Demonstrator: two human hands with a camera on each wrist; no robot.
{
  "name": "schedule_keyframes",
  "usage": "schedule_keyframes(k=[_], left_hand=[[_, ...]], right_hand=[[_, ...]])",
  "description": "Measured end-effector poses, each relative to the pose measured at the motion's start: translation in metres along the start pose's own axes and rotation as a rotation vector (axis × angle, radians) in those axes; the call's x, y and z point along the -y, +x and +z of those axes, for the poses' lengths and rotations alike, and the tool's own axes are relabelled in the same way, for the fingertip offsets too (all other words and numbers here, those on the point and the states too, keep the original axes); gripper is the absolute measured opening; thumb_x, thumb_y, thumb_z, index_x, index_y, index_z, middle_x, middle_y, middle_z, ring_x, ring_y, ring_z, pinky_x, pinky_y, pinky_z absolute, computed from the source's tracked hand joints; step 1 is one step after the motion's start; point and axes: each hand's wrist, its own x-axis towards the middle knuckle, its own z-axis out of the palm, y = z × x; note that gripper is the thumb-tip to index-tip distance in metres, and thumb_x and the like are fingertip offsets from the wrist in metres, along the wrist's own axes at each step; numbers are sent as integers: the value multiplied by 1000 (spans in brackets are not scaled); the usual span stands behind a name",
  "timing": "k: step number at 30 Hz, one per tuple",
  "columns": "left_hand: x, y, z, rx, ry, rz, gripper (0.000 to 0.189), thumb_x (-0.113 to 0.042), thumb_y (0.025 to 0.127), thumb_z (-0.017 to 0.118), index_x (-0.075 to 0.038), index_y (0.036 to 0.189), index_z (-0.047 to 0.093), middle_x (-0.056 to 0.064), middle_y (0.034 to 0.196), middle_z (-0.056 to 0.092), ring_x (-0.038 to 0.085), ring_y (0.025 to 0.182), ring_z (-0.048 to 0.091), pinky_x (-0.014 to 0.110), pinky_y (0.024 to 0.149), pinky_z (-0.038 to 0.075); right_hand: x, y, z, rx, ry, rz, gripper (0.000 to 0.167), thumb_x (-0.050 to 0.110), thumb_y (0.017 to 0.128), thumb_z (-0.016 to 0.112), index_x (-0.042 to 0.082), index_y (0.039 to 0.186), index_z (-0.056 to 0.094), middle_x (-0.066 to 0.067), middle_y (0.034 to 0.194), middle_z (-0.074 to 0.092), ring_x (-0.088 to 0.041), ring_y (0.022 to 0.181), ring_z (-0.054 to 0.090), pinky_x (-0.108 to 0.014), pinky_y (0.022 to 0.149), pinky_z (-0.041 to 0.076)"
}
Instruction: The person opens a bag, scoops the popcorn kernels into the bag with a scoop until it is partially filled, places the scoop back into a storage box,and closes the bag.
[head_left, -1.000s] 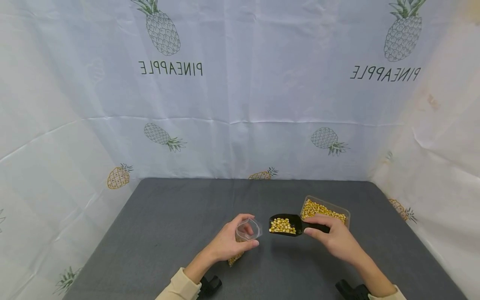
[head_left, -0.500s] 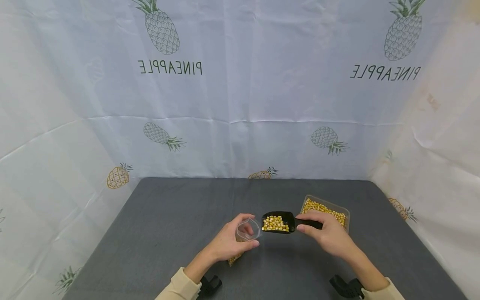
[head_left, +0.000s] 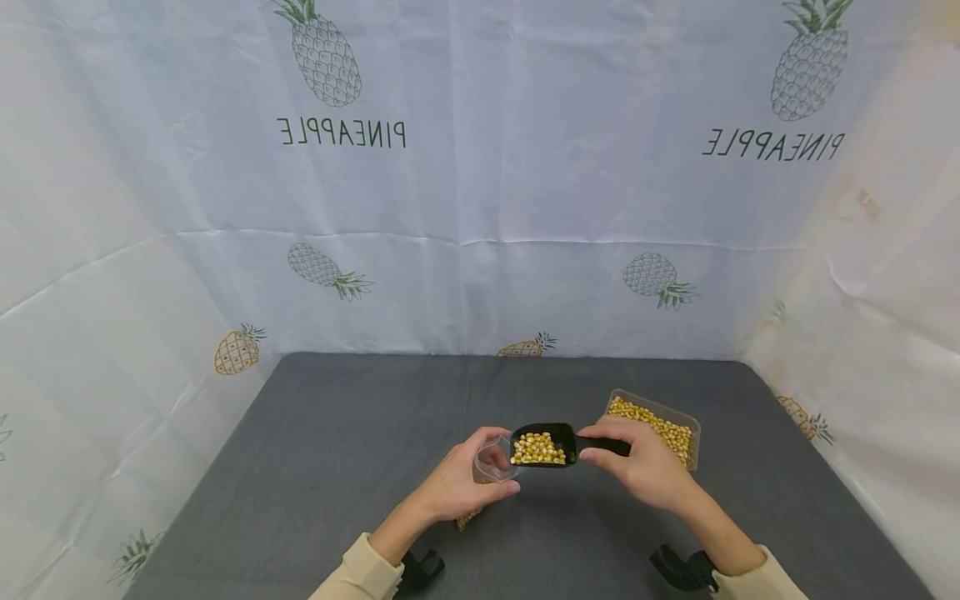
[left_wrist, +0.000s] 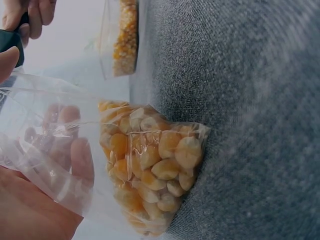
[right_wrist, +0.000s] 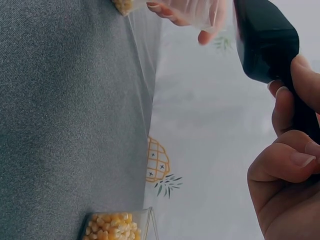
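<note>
A clear plastic bag stands on the grey table, its lower part filled with yellow corn kernels. My left hand holds it round the upper part, fingers on one side and thumb on the other, its mouth spread wide. The right hand grips the handle of a black scoop, held level above the table. Corn kernels lie heaped toward the scoop's front. That front edge overlaps the right side of the bag's mouth in the head view. In the right wrist view, the scoop's underside shows.
Behind the right hand, a clear rectangular container of corn kernels sits on the grey table. A white curtain printed with pineapples hangs behind the table and along both sides.
My right hand has carried the loaded scoop leftward, from beside the bag to the right part of its mouth. The left hand and the bag have stayed in place.
</note>
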Motion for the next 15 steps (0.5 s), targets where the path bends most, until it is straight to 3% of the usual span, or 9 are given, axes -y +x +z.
schedule_keyframes(k=[15], left_hand=[[0,0,1,10,21,-14,67,-31,95,74,-10,149,41,6,116,64,9,94,70,30,82,56]], right_hand=[[10,11,4,71,27,-38,25,25,95,73,11,115,75,5,98,68,-9,77,57,-30,64,50]])
